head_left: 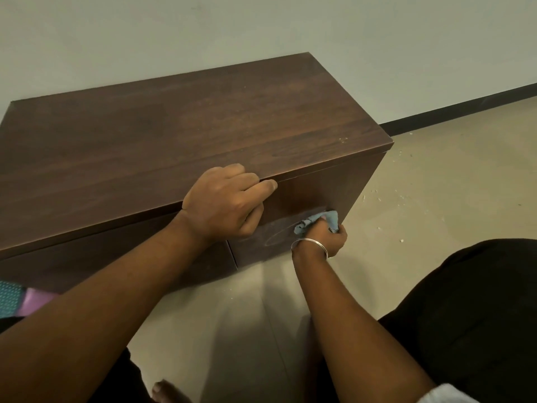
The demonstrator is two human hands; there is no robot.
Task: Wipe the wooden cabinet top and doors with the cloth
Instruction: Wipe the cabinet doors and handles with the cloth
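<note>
A low dark wooden cabinet (180, 126) stands against the wall, its top bare. My left hand (223, 202) rests on the front edge of the top, fingers curled over the rim above the right door (308, 199). My right hand (328, 238), with a metal bangle on the wrist, presses a crumpled light-blue cloth (318, 221) against the lower part of that right door. Faint damp wipe marks show on the door beside the cloth. The left door (116, 257) is partly hidden by my left forearm.
A pale wall with a black skirting (465, 107) runs behind the cabinet. The beige floor (436, 184) to the right carries small white crumbs. A teal and pink item (20, 299) lies at the left edge. My dark-clothed knee (479, 315) fills the lower right.
</note>
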